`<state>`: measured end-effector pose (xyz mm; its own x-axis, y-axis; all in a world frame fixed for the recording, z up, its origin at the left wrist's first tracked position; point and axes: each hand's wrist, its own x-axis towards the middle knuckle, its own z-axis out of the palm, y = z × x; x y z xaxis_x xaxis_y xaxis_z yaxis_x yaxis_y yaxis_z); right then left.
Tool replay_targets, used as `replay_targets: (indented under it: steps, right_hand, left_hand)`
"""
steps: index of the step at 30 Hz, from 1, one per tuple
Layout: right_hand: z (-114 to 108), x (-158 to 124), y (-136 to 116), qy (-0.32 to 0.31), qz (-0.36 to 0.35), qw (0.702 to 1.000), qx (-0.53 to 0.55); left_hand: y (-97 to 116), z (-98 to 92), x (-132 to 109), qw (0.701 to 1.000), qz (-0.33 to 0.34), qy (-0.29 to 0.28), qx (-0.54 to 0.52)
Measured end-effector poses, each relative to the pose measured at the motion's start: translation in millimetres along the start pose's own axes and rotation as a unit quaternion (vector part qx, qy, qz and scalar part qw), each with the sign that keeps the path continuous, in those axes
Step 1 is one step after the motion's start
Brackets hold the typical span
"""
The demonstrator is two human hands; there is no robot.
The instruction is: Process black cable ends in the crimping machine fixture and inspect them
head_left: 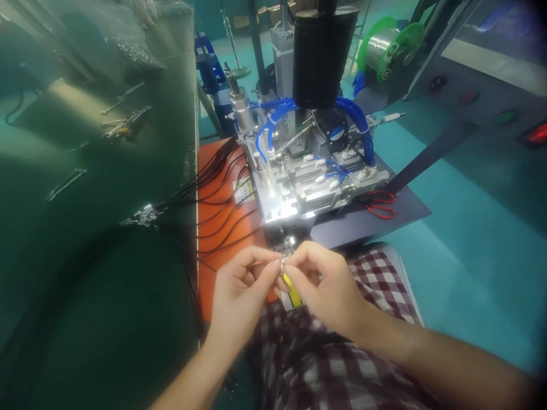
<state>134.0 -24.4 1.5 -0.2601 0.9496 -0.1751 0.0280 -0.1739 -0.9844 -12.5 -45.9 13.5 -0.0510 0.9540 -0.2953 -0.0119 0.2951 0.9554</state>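
My left hand (241,290) is closed in a pinch, thumb against fingers, in front of the metal machine (294,182). Facing it, my right hand (322,282) pinches too, its fingertips close to those of the left. Between the fingertips shows a tiny shiny piece (282,263), too small to name; which hand grips it is unclear. Just below the fingertips is a yellow and white label (294,293). Thin black cables (217,196) run over the orange surface (209,296) left of the machine.
Cable ends with metal connectors (147,215) lie on the dark green table (106,296) at left. Red-handled scissors (382,205) rest right of the machine. A black cylinder (322,57) hangs above it, near a green wire spool (388,48). Checked cloth (342,370) covers my lap.
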Motion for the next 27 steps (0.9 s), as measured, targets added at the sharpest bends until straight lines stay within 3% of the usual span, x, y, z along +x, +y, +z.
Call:
replay_targets:
  steps: [2,6,12,16,19,22,24,27]
  right_hand:
    - [1.2,3.2,0.4,0.001,0.005,1.0,-0.013]
    - [-4.6,13.8,-0.4,-0.053,0.064,0.997,-0.001]
    - [-11.6,16.0,-4.9,-0.02,0.018,0.998,-0.052]
    - [-12.2,16.4,-6.9,-0.04,0.023,0.999,-0.021]
    - [-18.9,22.8,-6.2,-0.118,0.083,0.989,0.041]
    - [-27.4,33.0,-5.0,-0.24,0.145,0.955,0.097]
    - [-30.9,39.2,-5.6,-0.276,0.123,0.949,0.092]
    - [-32.2,46.6,-10.0,-0.291,0.008,0.957,0.024]
  left_hand:
    - [-2.3,1.5,0.6,0.999,-0.004,0.006,-0.039]
    - [-3.3,-0.1,4.7,0.996,-0.036,0.0,-0.079]
    - [-4.0,-3.0,7.6,0.998,-0.051,-0.009,-0.048]
    - [-4.1,-2.2,6.3,0.997,-0.06,-0.021,-0.041]
    - [-2.8,-3.1,5.3,0.996,-0.067,-0.036,-0.052]
    - [-0.9,-7.7,6.5,0.996,-0.051,-0.057,-0.05]
    - [1.0,-12.2,9.3,0.994,-0.061,-0.081,-0.047]
    - [4.8,-18.4,14.7,0.983,-0.114,-0.134,-0.048]
